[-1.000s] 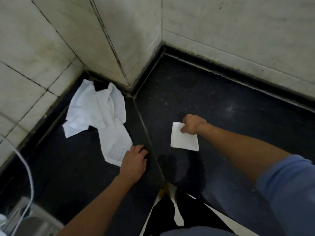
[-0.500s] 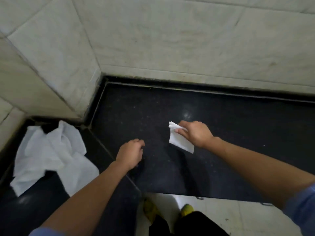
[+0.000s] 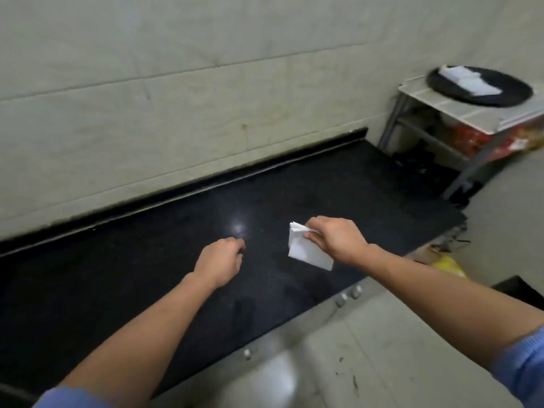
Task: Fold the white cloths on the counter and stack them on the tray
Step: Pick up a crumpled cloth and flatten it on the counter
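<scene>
My right hand (image 3: pixel 335 241) pinches a small folded white cloth (image 3: pixel 307 251) by its top edge and holds it lifted a little above the black counter (image 3: pixel 123 278). My left hand (image 3: pixel 219 260) hovers over the counter to the left of the cloth, fingers loosely curled and holding nothing. A round black tray (image 3: pixel 506 92) sits on a white rack at the far right, with folded white cloths (image 3: pixel 468 79) lying on it. The unfolded cloths are out of view.
A pale tiled wall (image 3: pixel 206 98) runs along the back of the counter. The white rack (image 3: pixel 459 113) stands on metal legs past the counter's right end, with red packets beneath it. A yellow object (image 3: pixel 450 266) lies on the floor below the counter's edge.
The view has swung right, away from the corner and the crumpled cloths, bringing the tray into sight. My right hand has lifted the folded cloth off the counter; my left hand has come off the cloth pile.
</scene>
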`<state>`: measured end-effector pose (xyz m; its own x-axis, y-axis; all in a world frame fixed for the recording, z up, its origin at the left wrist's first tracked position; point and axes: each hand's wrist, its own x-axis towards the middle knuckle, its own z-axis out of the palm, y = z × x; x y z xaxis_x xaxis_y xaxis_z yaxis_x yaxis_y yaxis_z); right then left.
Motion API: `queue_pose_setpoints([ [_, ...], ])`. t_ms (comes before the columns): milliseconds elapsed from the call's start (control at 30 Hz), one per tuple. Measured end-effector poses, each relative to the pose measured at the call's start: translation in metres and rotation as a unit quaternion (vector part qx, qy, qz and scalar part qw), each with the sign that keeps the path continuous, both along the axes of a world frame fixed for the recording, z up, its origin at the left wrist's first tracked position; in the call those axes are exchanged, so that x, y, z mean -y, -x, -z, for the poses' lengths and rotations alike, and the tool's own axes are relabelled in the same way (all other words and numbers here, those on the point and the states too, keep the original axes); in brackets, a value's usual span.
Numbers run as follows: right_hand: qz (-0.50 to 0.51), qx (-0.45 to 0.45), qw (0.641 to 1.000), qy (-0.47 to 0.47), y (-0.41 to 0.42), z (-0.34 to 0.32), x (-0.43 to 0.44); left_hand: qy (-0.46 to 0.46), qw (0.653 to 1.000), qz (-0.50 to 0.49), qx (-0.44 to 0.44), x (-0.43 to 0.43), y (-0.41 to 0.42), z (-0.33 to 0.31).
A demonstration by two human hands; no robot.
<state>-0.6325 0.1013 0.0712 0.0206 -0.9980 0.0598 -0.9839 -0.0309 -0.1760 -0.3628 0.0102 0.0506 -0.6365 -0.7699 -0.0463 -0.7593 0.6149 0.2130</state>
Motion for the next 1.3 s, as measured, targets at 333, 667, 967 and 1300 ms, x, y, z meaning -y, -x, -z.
queue_pose_setpoints([
  [333,0.178,-0.035,0.983,0.012,0.233,-0.018,-0.141,0.005,0.985,0.173,-0.014,-0.054,0.270,-0.017],
  [667,0.281,-0.032,0.959,0.034,0.408,-0.036,-0.164,0.028,0.956,0.292,-0.031,-0.033,0.487,-0.021],
  [967,0.303,-0.050,0.948,0.082,0.573,-0.112,-0.089,0.048,0.945,0.311,-0.085,0.045,0.661,-0.080],
  [1300,0.264,-0.079,0.955,0.106,0.715,-0.163,0.015,0.043,0.956,0.271,-0.109,0.101,0.774,-0.094],
])
